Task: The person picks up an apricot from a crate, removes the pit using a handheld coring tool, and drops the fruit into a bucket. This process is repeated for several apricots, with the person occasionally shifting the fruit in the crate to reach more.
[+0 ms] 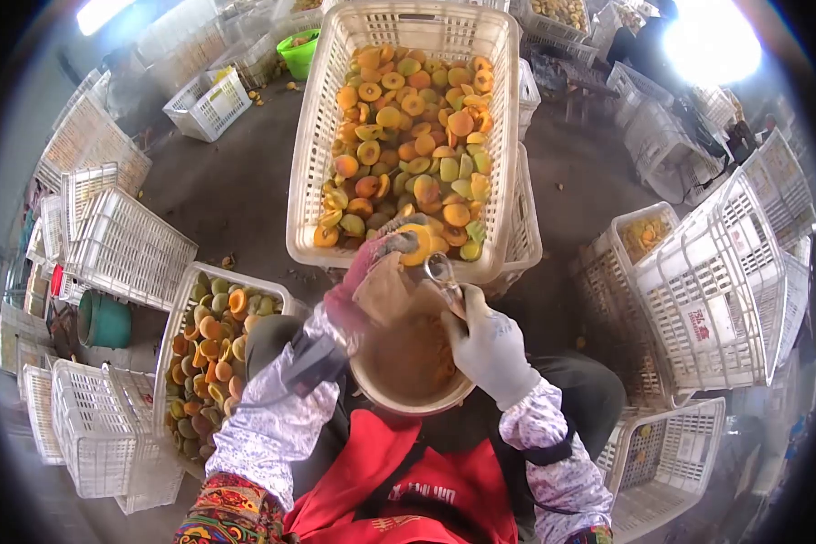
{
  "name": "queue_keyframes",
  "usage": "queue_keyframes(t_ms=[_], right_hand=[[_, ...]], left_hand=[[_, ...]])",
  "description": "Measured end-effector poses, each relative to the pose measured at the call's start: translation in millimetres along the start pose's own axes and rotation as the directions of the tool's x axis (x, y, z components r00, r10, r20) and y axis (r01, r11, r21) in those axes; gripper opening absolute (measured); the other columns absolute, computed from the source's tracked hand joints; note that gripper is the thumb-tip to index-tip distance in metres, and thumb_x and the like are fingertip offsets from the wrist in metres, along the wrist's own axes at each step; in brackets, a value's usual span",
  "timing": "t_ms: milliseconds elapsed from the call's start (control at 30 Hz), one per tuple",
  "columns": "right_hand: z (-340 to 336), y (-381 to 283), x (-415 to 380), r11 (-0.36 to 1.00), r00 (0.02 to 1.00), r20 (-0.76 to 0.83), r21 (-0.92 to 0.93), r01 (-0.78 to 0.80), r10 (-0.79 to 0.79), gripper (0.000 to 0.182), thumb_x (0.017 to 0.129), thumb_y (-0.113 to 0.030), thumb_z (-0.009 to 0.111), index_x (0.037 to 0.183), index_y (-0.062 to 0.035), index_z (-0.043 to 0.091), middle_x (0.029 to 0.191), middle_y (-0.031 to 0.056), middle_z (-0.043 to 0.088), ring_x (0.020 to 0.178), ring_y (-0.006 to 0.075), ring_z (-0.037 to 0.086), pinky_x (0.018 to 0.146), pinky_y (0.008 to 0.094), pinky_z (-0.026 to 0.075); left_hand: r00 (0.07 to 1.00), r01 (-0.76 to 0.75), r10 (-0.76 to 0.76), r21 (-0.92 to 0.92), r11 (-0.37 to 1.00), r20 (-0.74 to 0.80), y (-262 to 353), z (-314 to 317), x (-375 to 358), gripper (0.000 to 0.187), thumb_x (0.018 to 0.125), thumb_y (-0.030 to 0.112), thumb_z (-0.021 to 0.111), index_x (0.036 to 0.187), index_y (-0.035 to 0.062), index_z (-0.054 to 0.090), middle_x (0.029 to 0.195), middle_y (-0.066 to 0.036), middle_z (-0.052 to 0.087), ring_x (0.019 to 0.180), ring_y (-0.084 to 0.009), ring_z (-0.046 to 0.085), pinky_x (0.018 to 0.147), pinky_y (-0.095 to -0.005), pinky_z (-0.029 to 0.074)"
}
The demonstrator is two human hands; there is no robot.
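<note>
My left hand (372, 272), in a pink and tan glove, has its fingers closed round a yellow-orange fruit half (421, 243) at the near edge of a large white crate (297, 199) of halved fruit. My right hand (494, 349), in a pale glove, grips a metal tool (445, 279) with a ring-shaped end, which is just beside the fruit. Below both hands a round bucket (408, 405) sits between my knees, with brownish contents partly blurred. At the left stands another white crate (165, 381), full of fruit halves.
Stacked white crates (131, 245) stand on the left near a green bucket (104, 319). More crates (707, 308) lean on the right. A bright green basin (298, 56) is at the back. A person in dark clothing (639, 45) is at the back right.
</note>
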State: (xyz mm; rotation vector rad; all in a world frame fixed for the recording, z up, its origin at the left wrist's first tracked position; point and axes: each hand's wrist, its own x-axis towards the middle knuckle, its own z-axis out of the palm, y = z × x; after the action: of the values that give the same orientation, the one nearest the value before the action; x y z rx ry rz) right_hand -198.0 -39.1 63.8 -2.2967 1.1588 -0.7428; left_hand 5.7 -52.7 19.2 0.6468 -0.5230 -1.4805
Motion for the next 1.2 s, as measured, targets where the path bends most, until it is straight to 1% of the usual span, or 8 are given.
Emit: queue_keyframes(t_ms=[33, 167, 600, 667, 800, 967, 1033, 1200], right_hand=[[5.7, -2.4, -0.8, 1.0, 1.0, -0.004, -0.021, 0.022, -0.022, 0.036, 0.084, -0.02, 0.062, 0.115, -0.0044, 0.054, 0.088, 0.0154, 0.066, 0.076, 0.0311, 0.066, 0.063, 0.0387, 0.053], [16.5, -5.4, -5.0, 0.998, 0.999, 0.034, -0.056, -0.004, 0.006, 0.041, 0.082, -0.015, 0.062, 0.119, -0.0047, 0.048, 0.08, 0.0169, 0.066, 0.069, 0.0347, 0.064, 0.061, 0.0443, 0.05], [37.5, 5.8, -12.5, 0.98, 0.977, 0.163, -0.169, -0.107, 0.135, 0.049, 0.082, -0.012, 0.057, 0.128, -0.003, 0.043, 0.097, 0.0216, 0.065, 0.078, 0.0383, 0.064, 0.067, 0.0457, 0.051], [46.8, 7.0, -13.6, 0.979, 0.998, -0.052, -0.202, -0.038, 0.028, 0.045, 0.082, -0.032, 0.058, 0.116, -0.0029, 0.051, 0.063, 0.0103, 0.064, 0.062, 0.0295, 0.066, 0.056, 0.0395, 0.052], [45.6, 6.1, -14.8, 1.0, 0.992, 0.126, 0.018, -0.022, 0.02, 0.046, 0.078, -0.04, 0.064, 0.107, -0.0067, 0.052, 0.077, 0.0149, 0.058, 0.066, 0.0343, 0.062, 0.058, 0.0452, 0.048], [32.7, 6.5, -8.5, 0.976, 0.968, 0.249, 0.214, -0.034, -0.021, 0.037, 0.082, -0.03, 0.061, 0.109, -0.0072, 0.053, 0.084, 0.0188, 0.055, 0.07, 0.0391, 0.059, 0.062, 0.0495, 0.046], [16.4, -4.7, -1.1, 0.916, 0.96, 0.253, 0.4, 0.009, -0.12, 0.018, 0.081, -0.008, 0.056, 0.095, 0.0024, 0.055, 0.068, 0.0151, 0.062, 0.063, 0.0283, 0.063, 0.056, 0.0374, 0.048], [11.4, -2.6, -0.6, 0.834, 0.876, 0.483, 0.477, -0.277, 0.015, 0.018, 0.08, -0.009, 0.057, 0.094, 0.0021, 0.054, 0.063, 0.0076, 0.057, 0.05, 0.0145, 0.058, 0.044, 0.0289, 0.045]], left_hand=[[0.998, 0.056, -0.055, -0.247, 0.968, 0.013, 0.8, 10.7, -15.4, 0.036, 0.097, 0.024, 0.045, 0.125, 0.0016, 0.051, 0.111, -0.01, 0.063, 0.099, -0.0205, 0.062, 0.087, -0.0307, 0.051], [0.976, 0.21, -0.173, -0.389, 0.897, 0.13, 1.4, 20.7, -35.5, 0.036, 0.1, 0.024, 0.036, 0.121, 0.0008, 0.052, 0.11, -0.01, 0.063, 0.098, -0.0205, 0.061, 0.089, -0.0331, 0.051], [0.995, 0.095, -0.094, -0.104, 0.99, 0.019, -23.2, 6.2, -42.4, 0.034, 0.101, 0.026, 0.038, 0.11, -0.0011, 0.055, 0.077, -0.011, 0.062, 0.083, -0.0182, 0.064, 0.088, -0.0378, 0.052], [0.987, 0.157, -0.158, -0.273, 0.949, 0.021, -35.5, -11.8, -37.1, 0.033, 0.1, 0.029, 0.039, 0.107, 0.0022, 0.057, 0.074, -0.009, 0.061, 0.079, -0.017, 0.063, 0.079, -0.0346, 0.052], [0.956, 0.266, -0.286, -0.585, 0.766, 0.062, -51.5, -35.0, -31.3, 0.034, 0.1, 0.035, 0.04, 0.101, 0.0088, 0.061, 0.069, -0.005, 0.058, 0.072, -0.0146, 0.061, 0.063, -0.0281, 0.052], [0.97, 0.233, -0.242, -0.38, 0.895, 0.025, -8.6, 32.0, -35.9, 0.037, 0.101, 0.038, 0.039, 0.108, 0.0066, 0.057, 0.083, -0.008, 0.064, 0.077, -0.0208, 0.063, 0.068, -0.0307, 0.053], [0.949, 0.241, -0.302, -0.418, 0.876, -0.087, -9.1, 31.6, -33.6, 0.039, 0.095, 0.041, 0.051, 0.085, 0.0056, 0.063, 0.075, -0.01, 0.064, 0.068, -0.0312, 0.065, 0.053, -0.0398, 0.053], [0.971, 0.154, -0.198, -0.283, 0.947, -0.135, -20.8, 21.8, -33.5, 0.037, 0.095, 0.038, 0.052, 0.083, 0.0038, 0.061, 0.075, -0.013, 0.063, 0.068, -0.0319, 0.064, 0.057, -0.0415, 0.054]])
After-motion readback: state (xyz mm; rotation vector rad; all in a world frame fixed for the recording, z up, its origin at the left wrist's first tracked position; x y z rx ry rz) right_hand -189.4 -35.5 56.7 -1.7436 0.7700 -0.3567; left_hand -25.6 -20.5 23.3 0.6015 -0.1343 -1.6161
